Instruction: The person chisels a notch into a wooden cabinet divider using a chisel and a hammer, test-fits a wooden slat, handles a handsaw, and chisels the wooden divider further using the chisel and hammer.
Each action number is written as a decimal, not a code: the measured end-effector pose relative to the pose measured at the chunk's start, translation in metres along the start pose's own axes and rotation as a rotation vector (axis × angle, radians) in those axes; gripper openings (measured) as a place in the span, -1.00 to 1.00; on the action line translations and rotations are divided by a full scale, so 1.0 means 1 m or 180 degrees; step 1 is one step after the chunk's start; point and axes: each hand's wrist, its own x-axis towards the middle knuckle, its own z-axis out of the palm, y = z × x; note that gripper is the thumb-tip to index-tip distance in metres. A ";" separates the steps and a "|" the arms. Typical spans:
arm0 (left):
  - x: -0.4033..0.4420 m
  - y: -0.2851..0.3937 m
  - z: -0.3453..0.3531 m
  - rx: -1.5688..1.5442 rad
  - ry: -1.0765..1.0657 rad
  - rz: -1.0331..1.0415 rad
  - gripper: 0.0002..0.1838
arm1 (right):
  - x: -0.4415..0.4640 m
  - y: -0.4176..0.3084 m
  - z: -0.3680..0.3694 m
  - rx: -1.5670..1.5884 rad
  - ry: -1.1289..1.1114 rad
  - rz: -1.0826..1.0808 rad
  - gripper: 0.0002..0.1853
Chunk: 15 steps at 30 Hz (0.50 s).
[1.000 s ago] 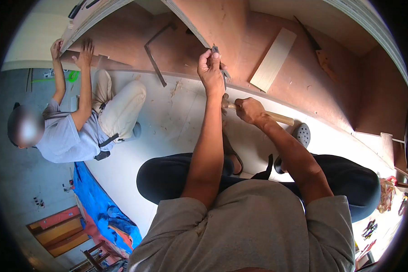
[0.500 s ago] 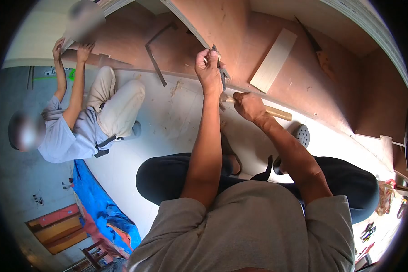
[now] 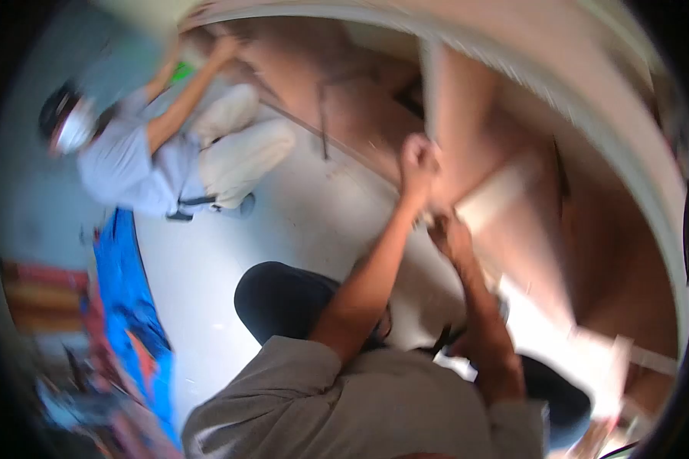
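Observation:
My left hand (image 3: 419, 164) is closed, held up at the front edge of a brown wooden cabinet panel (image 3: 463, 99). Motion smears its fingers, and the dark item seen in them earlier cannot be made out. Just below and to the right, my right hand (image 3: 453, 236) is wrapped round a hammer (image 3: 422, 221). Only a blurred bit near the hammer's head shows; its wooden handle is mostly hidden. Behind my hands, a pale board (image 3: 501, 191) lies inside the cabinet.
A co-worker (image 3: 130, 168) sits at the left, arms raised to the cabinet. A dark angled strip (image 3: 324, 122) leans in the cabinet, and a saw (image 3: 562, 172) lies to the right. Blue sheeting (image 3: 126, 268) covers part of the floor at the left.
The view has swung and blurred, so the cabinet and co-worker appear shifted. Both hands now appear lower and farther right in view, still close together. The hammer's handle no longer shows clearly.

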 end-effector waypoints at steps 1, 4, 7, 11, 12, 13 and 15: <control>0.006 -0.016 -0.006 0.0041 -0.0172 0.0195 -0.90 | -0.004 0.017 0.006 -0.0213 -0.0153 -0.0316 -0.80; -0.003 -0.001 0.005 0.0631 0.0415 0.0927 -0.83 | -0.009 0.014 -0.024 -0.0732 -0.0670 -0.0414 -0.78; -0.015 -0.021 -0.017 0.0583 0.1002 0.1138 -0.77 | -0.021 0.025 -0.056 -0.0523 -0.0352 -0.0504 -0.75; -0.015 -0.018 -0.020 -0.0651 0.1275 0.0430 -0.71 | -0.044 0.150 -0.091 -0.0944 0.0765 0.0278 -0.71; -0.011 -0.014 -0.010 -0.1093 0.1313 0.0586 -0.73 | -0.054 0.175 -0.101 -0.1051 0.0986 0.0555 -0.70; -0.020 0.016 0.002 -0.1247 0.1229 0.0155 -0.69 | -0.062 0.192 -0.111 -0.1201 0.1124 0.0831 -0.69; -0.033 0.063 0.022 -0.1655 0.1125 -0.0586 -0.52 | -0.079 0.213 -0.124 -0.1480 0.1215 0.1241 -0.68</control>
